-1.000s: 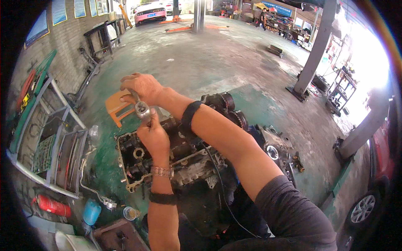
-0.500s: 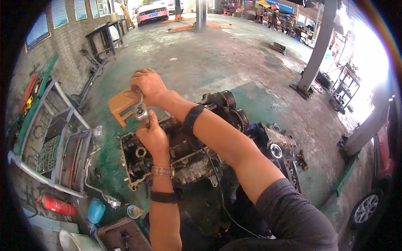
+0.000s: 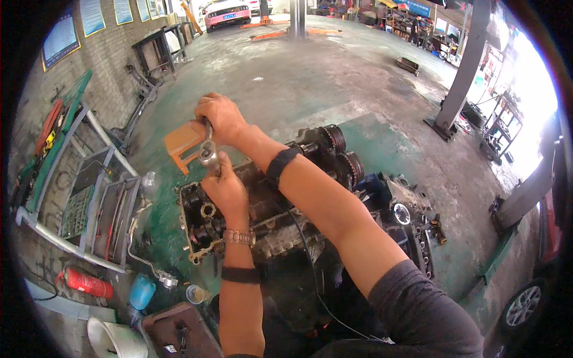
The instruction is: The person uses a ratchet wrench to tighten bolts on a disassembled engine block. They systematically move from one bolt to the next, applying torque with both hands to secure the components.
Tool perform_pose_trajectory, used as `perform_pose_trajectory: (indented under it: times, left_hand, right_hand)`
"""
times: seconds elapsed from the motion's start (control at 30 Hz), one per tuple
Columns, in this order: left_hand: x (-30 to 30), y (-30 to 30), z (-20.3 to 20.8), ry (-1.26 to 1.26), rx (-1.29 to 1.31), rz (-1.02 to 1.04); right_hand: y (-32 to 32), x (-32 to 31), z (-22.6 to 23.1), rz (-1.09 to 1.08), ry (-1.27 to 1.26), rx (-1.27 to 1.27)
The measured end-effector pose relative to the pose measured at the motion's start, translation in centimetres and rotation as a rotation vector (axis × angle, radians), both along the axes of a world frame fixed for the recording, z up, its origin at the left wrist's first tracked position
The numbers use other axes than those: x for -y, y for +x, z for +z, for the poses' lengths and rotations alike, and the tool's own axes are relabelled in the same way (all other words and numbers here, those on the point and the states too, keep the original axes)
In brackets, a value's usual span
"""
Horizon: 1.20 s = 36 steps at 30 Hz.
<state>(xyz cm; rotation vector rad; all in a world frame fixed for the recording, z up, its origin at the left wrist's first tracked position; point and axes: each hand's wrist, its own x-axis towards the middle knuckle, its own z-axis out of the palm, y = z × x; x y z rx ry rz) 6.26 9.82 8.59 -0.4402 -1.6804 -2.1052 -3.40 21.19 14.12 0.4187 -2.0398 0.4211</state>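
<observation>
A silver ratchet wrench [image 3: 209,153] is held above the far left part of a dark, oily engine block [image 3: 277,241]. My right hand [image 3: 221,116] is closed round its handle, with the arm reaching across the engine. Just below the ratchet's head, my left hand [image 3: 227,192] is closed with the thumb up against it. What sits under the head inside that hand is hidden. Round pulleys [image 3: 352,170] show at the engine's far right end, beyond my right forearm.
An orange stool [image 3: 182,142] stands behind the engine's left end. More engine parts [image 3: 401,200] lie at right. On the left are a metal rack [image 3: 89,206], a red fire extinguisher [image 3: 88,283], a blue container [image 3: 142,291] and a brown tray [image 3: 182,334]. A black cable [image 3: 307,256] crosses the engine's front.
The whole view has shifted, so the scene sits slightly further right. Both hands keep their hold on the ratchet wrench, whose handle has barely turned.
</observation>
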Motion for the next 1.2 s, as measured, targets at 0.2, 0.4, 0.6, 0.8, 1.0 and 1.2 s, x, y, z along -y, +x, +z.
perform_pose_trajectory:
  times: [0.2,0.4,0.6,0.8,1.0,1.2]
  left_hand:
    - [0.2,-0.4,-0.2,-0.057,0.209,-0.014]
    - [0.2,-1.3,-1.0,-0.020,0.222,-0.034]
    - [0.2,-2.2,-1.6,-0.130,0.210,-0.029]
    - [0.1,-1.7,-1.5,-0.069,0.208,-0.042]
    - [-0.2,-1.2,-0.9,-0.102,0.193,0.016]
    - [-0.3,-0.8,-0.8,-0.172,0.161,0.063]
  right_hand:
    - [-0.2,-0.4,-0.3,-0.094,0.015,0.051]
    - [0.4,-0.7,-0.4,-0.181,0.029,0.016]
    - [1.5,-1.4,-0.5,-0.232,0.000,-0.022]
    - [3.0,-1.9,-0.4,-0.324,-0.025,-0.004]
    - [5.0,-2.3,0.1,-0.478,0.023,0.163]
    - [7.1,-2.9,0.0,-0.484,0.002,0.124]
